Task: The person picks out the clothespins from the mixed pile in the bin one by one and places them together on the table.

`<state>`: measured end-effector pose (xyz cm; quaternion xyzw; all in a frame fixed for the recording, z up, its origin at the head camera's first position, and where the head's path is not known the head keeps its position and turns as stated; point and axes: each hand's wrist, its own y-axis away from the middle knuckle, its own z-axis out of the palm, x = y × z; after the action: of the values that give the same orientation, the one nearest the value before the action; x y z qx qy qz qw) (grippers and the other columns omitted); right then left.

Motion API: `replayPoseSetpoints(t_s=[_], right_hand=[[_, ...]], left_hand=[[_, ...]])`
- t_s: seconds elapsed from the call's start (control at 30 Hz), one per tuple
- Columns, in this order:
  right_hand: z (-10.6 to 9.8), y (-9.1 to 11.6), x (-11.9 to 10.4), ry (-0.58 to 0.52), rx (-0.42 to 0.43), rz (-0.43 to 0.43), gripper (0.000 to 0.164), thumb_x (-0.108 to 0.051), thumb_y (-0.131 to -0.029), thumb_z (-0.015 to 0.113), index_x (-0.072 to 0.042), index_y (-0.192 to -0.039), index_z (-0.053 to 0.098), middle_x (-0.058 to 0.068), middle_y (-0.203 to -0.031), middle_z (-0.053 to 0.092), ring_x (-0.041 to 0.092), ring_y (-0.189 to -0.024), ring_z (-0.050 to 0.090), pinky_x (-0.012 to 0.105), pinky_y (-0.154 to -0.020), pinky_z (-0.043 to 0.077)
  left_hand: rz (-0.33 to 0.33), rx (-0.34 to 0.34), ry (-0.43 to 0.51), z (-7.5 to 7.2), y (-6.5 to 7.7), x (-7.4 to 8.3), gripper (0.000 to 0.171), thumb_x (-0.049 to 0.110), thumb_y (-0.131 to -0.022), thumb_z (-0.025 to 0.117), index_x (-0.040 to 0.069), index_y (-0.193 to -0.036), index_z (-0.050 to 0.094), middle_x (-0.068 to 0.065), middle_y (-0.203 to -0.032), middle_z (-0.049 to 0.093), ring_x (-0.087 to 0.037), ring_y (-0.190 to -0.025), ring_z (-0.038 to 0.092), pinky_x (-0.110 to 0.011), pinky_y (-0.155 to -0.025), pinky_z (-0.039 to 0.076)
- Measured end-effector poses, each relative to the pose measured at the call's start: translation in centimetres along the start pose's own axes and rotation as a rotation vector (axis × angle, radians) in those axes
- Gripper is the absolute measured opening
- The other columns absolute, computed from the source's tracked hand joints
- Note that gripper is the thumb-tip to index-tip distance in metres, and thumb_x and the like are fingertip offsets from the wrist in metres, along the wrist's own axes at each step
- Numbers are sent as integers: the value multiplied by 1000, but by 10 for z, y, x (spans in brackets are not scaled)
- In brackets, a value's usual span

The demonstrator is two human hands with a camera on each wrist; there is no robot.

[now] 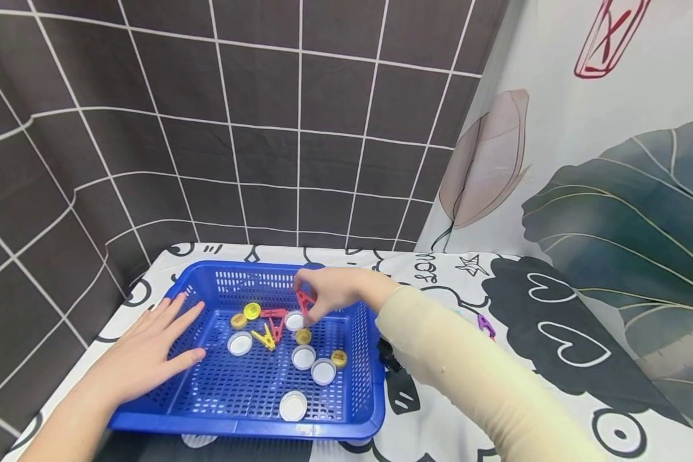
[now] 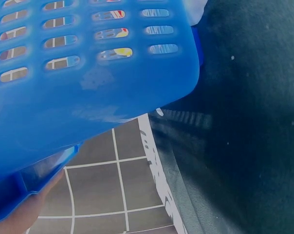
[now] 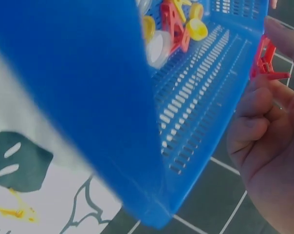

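A blue plastic basket (image 1: 248, 427) with slotted walls holds white caps (image 1: 240, 344), yellow caps (image 1: 252, 311), red clothespins (image 1: 277, 328) and a yellow clothespin (image 1: 264, 337). Over the basket's far right part, my right hand (image 1: 329, 292) pinches a red clothespin (image 3: 265, 61) between thumb and fingers. That clothespin hangs above the caps, apart from them. At the basket's left rim lies my left hand (image 1: 153, 346), its fingers straight and spread, the thumb reaching over the inside. The left wrist view shows only a bit of this hand (image 2: 20, 214) behind the basket wall.
A patterned black-and-white cloth (image 1: 439, 410) covers the table. Right of the basket lie a purple clothespin (image 1: 485, 325) and a black object (image 1: 388, 355), partly behind the sleeve (image 1: 468, 372). A yellow clothespin (image 3: 15, 210) shows there too. A dark gridded curtain (image 1: 265, 160) hangs behind.
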<state>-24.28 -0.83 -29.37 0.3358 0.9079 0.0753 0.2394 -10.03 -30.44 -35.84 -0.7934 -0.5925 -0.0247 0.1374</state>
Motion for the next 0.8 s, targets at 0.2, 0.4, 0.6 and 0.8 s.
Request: replayPoseSetpoints(t_s=[0.2, 0.4, 0.6, 0.8], right_hand=[[-4, 10, 14, -20, 33, -3, 58, -32, -75, 76, -14, -121, 46, 1, -88, 57, 14, -78, 55, 26, -69, 47], [-7, 22, 26, -40, 68, 2, 55, -31, -74, 76, -12, -117, 47, 2, -85, 57, 15, -77, 54, 27, -68, 47], [-8, 30, 36, -79, 83, 27, 54, -31, -75, 75, -12, -117, 46, 3, -87, 58, 16, -79, 56, 27, -69, 49], [-8, 39, 50, -94, 115, 45, 56, -31, -75, 74, -11, -118, 45, 2, -87, 57, 16, -79, 56, 27, -68, 50]], left_hand=[[-4, -9, 3, 0, 0, 0, 73, 49, -89, 56, 8, -145, 34, -27, -149, 22, -45, -137, 15, -30, -109, -16], [-5, -9, 3, 0, 0, -1, 74, 49, -89, 56, 8, -146, 33, -27, -149, 21, -45, -137, 14, -30, -110, -15], [-5, -7, -3, 0, 0, -1, 74, 49, -89, 56, 7, -145, 34, -27, -149, 22, -45, -137, 15, -29, -109, -16], [2, -4, -10, 1, -1, -2, 73, 49, -89, 56, 7, -145, 34, -28, -149, 22, -45, -137, 16, -28, -109, -16]])
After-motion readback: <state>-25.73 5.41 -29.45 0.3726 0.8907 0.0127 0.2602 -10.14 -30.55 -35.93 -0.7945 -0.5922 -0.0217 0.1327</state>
